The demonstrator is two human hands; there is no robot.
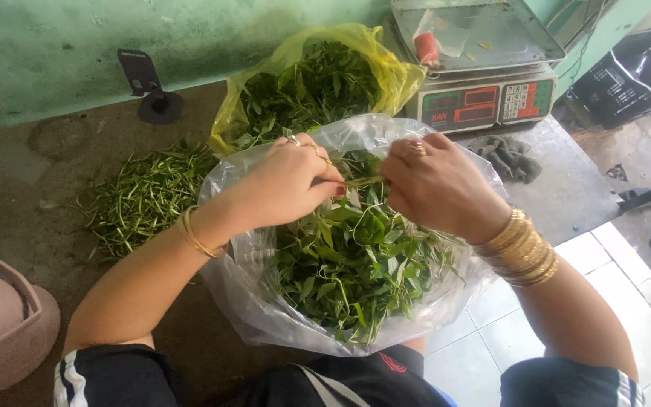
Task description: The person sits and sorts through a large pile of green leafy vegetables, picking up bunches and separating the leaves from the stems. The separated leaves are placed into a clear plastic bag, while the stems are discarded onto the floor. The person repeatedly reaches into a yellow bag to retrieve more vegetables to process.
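Observation:
My left hand [288, 185] and my right hand [435, 185] meet over a clear plastic bag [254, 301] full of green leafy sprigs [356, 264]. Both hands pinch the same thin green stem [363, 181] between their fingertips, just above the leaves. Rings show on both hands, a thin bangle on the left wrist and a stack of gold bangles on the right. The bag rests against my lap.
A yellow plastic bag [393, 71] of more greens stands behind. A pile of bare green stems [145, 196] lies on the floor at left. A digital weighing scale [484, 98] sits at the back right, a grey rag [510, 154] beside it. A pink container [1, 324] is at lower left.

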